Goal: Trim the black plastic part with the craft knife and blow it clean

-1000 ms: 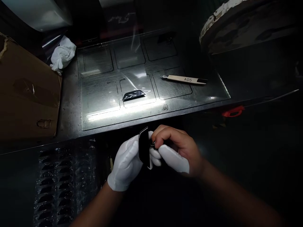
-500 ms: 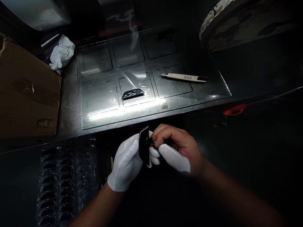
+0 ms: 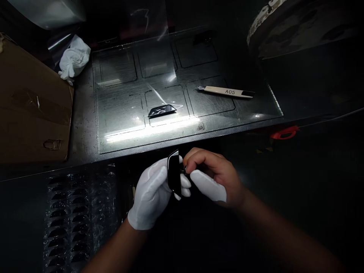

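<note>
In front of the table edge, my left hand (image 3: 153, 189), in a white glove, grips a glossy black trapezoid-shaped part (image 3: 174, 173) between thumb and fingers. My right hand (image 3: 212, 174) is mostly bare, with white cloth over the thumb. Its bent fingers pinch at a small dark piece (image 3: 184, 170) beside the part's right side; its kind is too small to tell. A similar black part (image 3: 162, 110) lies on the glass sheet (image 3: 122, 129). To its right rests a beige craft knife (image 3: 224, 91) marked A05, blade pointing left.
A cardboard box (image 3: 34, 110) stands at the left, beside a crumpled white cloth or tissue (image 3: 74, 57). Below it, a clear plastic tray (image 3: 69, 223) holds rows of several black parts. A red-handled tool (image 3: 284, 132) hangs near the table's right front edge.
The black part has turned slightly in my left hand, showing more of its glossy face. Both hands keep nearly the same place and grip; the view has shifted a little.
</note>
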Available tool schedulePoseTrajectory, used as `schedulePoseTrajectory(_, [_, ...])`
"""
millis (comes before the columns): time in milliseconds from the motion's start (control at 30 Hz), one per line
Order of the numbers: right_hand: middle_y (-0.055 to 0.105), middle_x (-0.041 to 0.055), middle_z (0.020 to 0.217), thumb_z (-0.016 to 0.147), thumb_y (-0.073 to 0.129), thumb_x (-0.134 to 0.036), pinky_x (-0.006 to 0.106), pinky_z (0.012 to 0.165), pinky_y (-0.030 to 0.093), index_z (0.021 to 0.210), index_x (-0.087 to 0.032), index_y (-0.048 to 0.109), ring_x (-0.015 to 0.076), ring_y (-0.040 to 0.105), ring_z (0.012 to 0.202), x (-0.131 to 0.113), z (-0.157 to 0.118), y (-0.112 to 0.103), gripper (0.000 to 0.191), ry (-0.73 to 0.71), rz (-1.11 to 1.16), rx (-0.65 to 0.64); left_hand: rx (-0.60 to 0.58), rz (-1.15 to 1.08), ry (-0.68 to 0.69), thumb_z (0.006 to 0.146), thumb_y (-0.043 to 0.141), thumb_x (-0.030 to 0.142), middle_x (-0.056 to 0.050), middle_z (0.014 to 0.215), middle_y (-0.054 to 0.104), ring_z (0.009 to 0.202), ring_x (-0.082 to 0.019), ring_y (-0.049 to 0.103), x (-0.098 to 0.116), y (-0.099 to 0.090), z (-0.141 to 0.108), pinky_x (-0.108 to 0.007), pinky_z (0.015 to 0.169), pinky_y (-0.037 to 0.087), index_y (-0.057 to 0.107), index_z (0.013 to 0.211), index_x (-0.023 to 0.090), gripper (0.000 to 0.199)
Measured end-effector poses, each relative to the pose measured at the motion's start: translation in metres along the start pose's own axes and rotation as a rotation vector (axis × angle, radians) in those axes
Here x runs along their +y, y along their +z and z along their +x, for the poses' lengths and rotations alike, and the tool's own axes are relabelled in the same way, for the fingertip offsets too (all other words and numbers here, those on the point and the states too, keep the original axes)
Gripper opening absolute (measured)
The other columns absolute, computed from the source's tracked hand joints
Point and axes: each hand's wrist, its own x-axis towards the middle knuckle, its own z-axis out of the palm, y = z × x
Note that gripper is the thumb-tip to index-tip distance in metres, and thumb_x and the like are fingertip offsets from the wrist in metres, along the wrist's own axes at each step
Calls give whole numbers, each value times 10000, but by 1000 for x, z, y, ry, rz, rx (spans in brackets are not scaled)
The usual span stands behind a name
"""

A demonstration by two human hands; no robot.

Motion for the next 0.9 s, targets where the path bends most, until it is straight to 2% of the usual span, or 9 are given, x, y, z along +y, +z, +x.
schedulePoseTrajectory(200, [671,36,970,938,679,-212,347,762,533,1005,-223,669,185,658,853,3,-1,-2,68,25,-33,-9,-79,-82,27,1080,489,426,-82,796,734,603,-149,644,-4,-5,2,-244,548,498,691,1245,108,411])
schedulePoseTrajectory(300, [675,33,979,957,672,-238,350,788,543,1012,-233,665,191,666,875,4,-3,-1,56,38,-36,-13,-113,-90,27,1087,465,434,-86,772,724,584,-139,626,-5,-6,3,-235,538,488,703,1142,101,413])
schedulePoseTrajectory(400, [677,20,1012,969,701,-290,320,775,546,1109,-267,652,177,667,880,6,-7,2,151,128,-21,17,-93,-86,28,1088,469,434,-79,780,718,600,-138,629,-6,-6,2,-231,545,494,697,1147,112,398])
schedulePoseTrajectory(500, [686,8,1044,980,734,-368,273,769,552,1209,-289,633,148,672,880,7,-8,5,263,265,79,65,-69,-76,37,1089,477,434,-72,791,718,621,-143,649,-4,-5,1,-224,537,491,689,1244,119,410])
schedulePoseTrajectory(667, [684,-2,863,1032,655,-509,184,605,499,1073,-210,686,84,622,681,6,-4,3,303,504,278,-32,-58,-74,62,1093,491,413,-68,818,743,656,-158,697,-1,-2,-1,-223,532,501,705,1277,136,395])
schedulePoseTrajectory(800, [669,-23,765,988,736,-464,152,528,457,948,-188,662,66,597,596,7,-3,1,288,559,396,-81,-32,-33,7,1108,467,412,-57,790,719,663,-150,685,6,5,-3,-222,547,499,724,1238,144,394])
schedulePoseTrajectory(900, [632,-41,693,990,730,-448,142,470,408,863,-183,628,50,538,519,8,-3,4,311,591,482,-45,-7,-9,-37,1115,460,410,-47,778,708,671,-144,679,14,12,-4,-220,564,502,688,1354,166,410])
